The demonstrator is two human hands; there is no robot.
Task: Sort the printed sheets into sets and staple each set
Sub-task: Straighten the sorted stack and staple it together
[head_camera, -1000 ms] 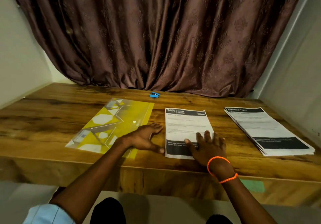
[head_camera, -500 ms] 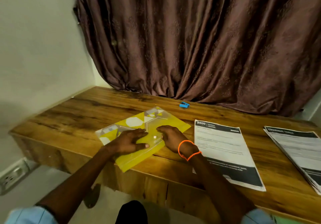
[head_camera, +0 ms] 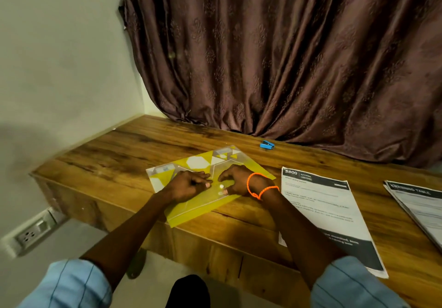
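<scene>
Both hands now moved off the white printed sheets point(head_camera: 327, 214) onto the yellow patterned plastic folder point(head_camera: 210, 188) on the wooden table point(head_camera: 119, 164): left hand point(head_camera: 189, 185) curled, right hand point(head_camera: 239, 182) pinching at its snap button point(head_camera: 221, 186). Probably opening it; small blue stapler point(head_camera: 266, 145) untouched.

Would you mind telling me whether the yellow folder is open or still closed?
Closed: the yellow folder lies flat, flap down, with both hands at its white snap button.

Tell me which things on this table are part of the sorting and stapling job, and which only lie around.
Part of the job:
printed sheets
second paper stack
blue stapler
yellow folder, under both hands

Only lying around:
brown curtain
wall socket
</scene>
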